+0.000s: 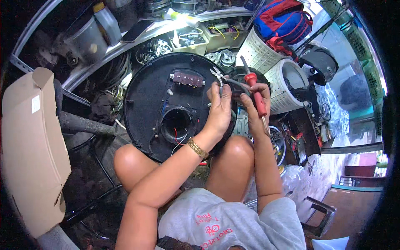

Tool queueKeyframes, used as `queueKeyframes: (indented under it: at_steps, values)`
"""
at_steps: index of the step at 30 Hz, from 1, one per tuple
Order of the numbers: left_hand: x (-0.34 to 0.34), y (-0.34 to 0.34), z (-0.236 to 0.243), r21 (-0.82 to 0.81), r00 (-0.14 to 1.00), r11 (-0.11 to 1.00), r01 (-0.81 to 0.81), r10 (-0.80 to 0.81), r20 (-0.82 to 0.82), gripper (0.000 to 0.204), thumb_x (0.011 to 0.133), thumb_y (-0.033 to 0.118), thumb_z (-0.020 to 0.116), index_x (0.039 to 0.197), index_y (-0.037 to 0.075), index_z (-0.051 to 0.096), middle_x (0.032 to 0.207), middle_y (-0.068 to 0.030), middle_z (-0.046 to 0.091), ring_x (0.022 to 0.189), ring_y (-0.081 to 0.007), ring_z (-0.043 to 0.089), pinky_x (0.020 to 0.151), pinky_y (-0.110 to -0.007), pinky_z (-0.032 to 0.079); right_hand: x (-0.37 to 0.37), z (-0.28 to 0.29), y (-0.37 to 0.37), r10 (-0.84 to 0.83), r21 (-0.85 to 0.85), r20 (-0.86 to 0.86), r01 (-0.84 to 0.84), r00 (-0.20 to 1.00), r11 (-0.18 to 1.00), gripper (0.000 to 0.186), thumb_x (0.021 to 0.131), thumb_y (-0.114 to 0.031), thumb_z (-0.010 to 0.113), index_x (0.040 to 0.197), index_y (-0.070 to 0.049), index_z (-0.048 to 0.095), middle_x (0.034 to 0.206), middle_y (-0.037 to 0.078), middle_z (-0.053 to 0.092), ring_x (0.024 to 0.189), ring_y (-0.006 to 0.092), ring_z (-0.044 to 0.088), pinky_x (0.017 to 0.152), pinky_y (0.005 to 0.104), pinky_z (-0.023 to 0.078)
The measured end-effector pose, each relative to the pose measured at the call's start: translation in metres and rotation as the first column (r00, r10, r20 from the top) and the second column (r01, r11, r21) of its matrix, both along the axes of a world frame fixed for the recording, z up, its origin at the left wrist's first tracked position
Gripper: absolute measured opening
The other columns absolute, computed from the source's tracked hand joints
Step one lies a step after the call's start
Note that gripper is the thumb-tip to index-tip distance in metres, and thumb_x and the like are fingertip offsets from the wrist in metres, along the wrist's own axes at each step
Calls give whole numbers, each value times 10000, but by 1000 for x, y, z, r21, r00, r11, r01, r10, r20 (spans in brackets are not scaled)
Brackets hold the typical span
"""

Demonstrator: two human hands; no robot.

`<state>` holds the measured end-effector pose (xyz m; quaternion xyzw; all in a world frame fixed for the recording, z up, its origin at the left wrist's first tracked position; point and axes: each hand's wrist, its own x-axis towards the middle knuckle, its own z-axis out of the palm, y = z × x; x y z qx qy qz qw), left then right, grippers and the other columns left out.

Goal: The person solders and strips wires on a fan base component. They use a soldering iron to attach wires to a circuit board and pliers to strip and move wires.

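Observation:
My left hand [221, 108] is closed round small metal cutters [218, 77], their jaws pointing up over the right part of a round black housing [139, 102]. My right hand [256, 112] grips a red-handled tool with a long dark tip [258, 103], held upright, along with a dark cable [238, 86] that runs between both hands. The housing rests on my knees; it carries a maroon strip with metal terminals [187, 78] and a round opening with red and white wires [177, 135]. What lies between the cutter jaws is too small to tell.
A cardboard sheet [35, 154] stands at left. Behind are a metal shelf [216, 14], bins with parts [187, 43] and a lit lamp [181, 18]. At right are white baskets [277, 87], a backpack [281, 23], a helmet [323, 60] and a tray of tools [298, 137].

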<state>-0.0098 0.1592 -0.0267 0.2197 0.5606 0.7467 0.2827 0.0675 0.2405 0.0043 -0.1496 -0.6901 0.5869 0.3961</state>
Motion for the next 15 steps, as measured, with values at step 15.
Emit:
queueKeyframes:
  at_steps: [15]
  values:
    - [-77, -165, 66, -201, 771, 901, -384, 193, -607, 118, 851, 1, 585, 954, 8, 643, 907, -42, 649, 821, -96, 571, 761, -255, 458, 6, -19, 18, -11, 350, 174, -52, 985, 935, 177, 785, 10, 652, 898, -31, 522, 830, 100, 632, 794, 155, 626, 738, 276, 490]
